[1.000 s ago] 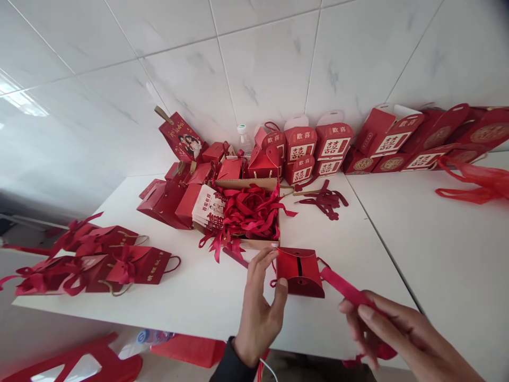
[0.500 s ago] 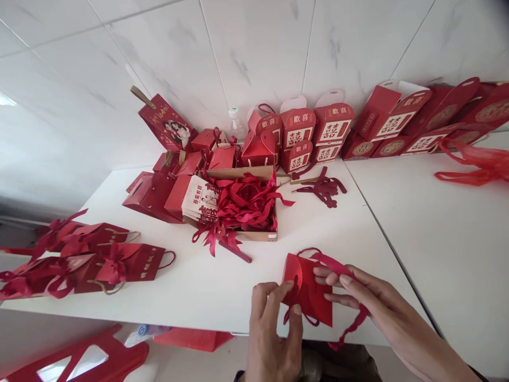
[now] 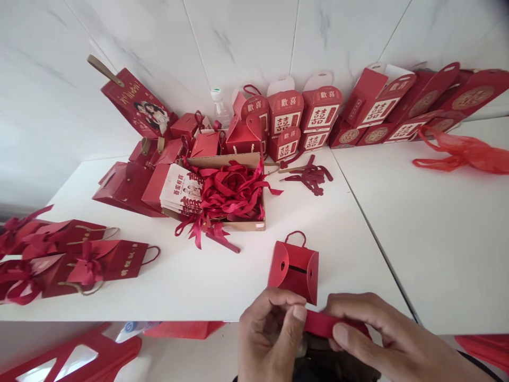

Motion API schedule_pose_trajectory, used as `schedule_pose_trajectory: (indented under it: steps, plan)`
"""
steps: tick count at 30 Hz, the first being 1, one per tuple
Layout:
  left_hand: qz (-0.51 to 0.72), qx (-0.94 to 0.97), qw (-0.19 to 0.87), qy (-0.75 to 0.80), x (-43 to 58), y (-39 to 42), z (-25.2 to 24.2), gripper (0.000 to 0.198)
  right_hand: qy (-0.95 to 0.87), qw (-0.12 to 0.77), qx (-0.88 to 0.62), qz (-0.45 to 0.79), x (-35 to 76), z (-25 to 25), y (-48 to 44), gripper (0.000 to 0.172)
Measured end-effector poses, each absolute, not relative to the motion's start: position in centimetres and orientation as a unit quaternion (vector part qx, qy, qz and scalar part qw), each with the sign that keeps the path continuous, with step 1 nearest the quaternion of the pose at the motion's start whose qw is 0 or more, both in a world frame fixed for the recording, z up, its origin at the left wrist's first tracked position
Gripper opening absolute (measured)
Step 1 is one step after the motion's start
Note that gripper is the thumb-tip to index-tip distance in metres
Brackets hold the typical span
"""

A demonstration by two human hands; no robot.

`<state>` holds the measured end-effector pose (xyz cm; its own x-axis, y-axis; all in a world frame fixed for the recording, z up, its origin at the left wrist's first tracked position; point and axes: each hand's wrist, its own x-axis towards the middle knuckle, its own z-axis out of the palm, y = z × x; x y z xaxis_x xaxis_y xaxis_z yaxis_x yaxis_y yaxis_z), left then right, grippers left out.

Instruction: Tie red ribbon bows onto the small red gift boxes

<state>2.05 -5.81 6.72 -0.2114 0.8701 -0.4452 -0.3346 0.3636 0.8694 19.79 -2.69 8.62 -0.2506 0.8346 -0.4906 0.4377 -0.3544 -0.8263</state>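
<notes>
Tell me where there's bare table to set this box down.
Bare: the right tabletop between the seam and the red plastic bag; the strip between the bowed bags and the small red box. Crowded: around the ribbon carton and back-row boxes.

At six o'clock there are two hands, the left hand (image 3: pixel 272 339) and the right hand (image 3: pixel 382 339), with one red ribbon (image 3: pixel 320 323) between them. Just above is one small red box (image 3: pixel 294 268). Toward eleven is one cardboard tray (image 3: pixel 222 159). At twelve are one clear bottle (image 3: pixel 218 103) and five white-labelled boxes (image 3: pixel 285 109). At ten is one photo bag (image 3: pixel 137 106), and at three one red plastic bag (image 3: pixel 465 154).
</notes>
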Motion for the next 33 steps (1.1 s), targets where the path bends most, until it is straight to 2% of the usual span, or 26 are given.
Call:
schedule_pose_trajectory:
  steps: [3,6,9,11,14,18,24,33]
  plan:
    - [0.521,0.314,0.512,0.606,2.4,-6.3,6.4,0.024,-0.539,0.172,-0.600,0.566,19.5,8.8,-2.3,0.045]
    - [0.528,0.450,0.386,0.608,1.9,-5.9,6.0,0.012,-0.547,0.174,-0.572,0.586,19.2,9.0,-1.4,0.040]
    - [0.490,0.589,0.244,0.594,0.5,-4.5,5.4,0.021,-0.535,0.175,-0.573,0.596,19.5,8.8,-0.3,0.045]
    - [0.430,0.660,0.199,0.583,-0.4,-3.4,4.9,0.029,-0.521,0.179,-0.595,0.585,19.9,8.3,0.1,0.050]
    - [0.350,0.730,0.191,0.555,-0.9,-2.2,4.1,0.036,-0.508,0.189,-0.617,0.570,20.5,7.4,0.3,0.051]
    - [0.308,0.763,0.180,0.540,-0.4,-1.8,3.7,0.034,-0.495,0.199,-0.613,0.583,20.7,6.4,0.1,0.048]
    - [0.312,0.726,0.189,0.583,0.1,-2.8,4.0,0.026,-0.500,0.201,-0.600,0.591,20.3,5.6,0.6,0.049]
    - [0.338,0.699,0.200,0.597,-0.1,-2.7,3.9,0.026,-0.508,0.206,-0.577,0.606,19.4,5.9,0.9,0.044]
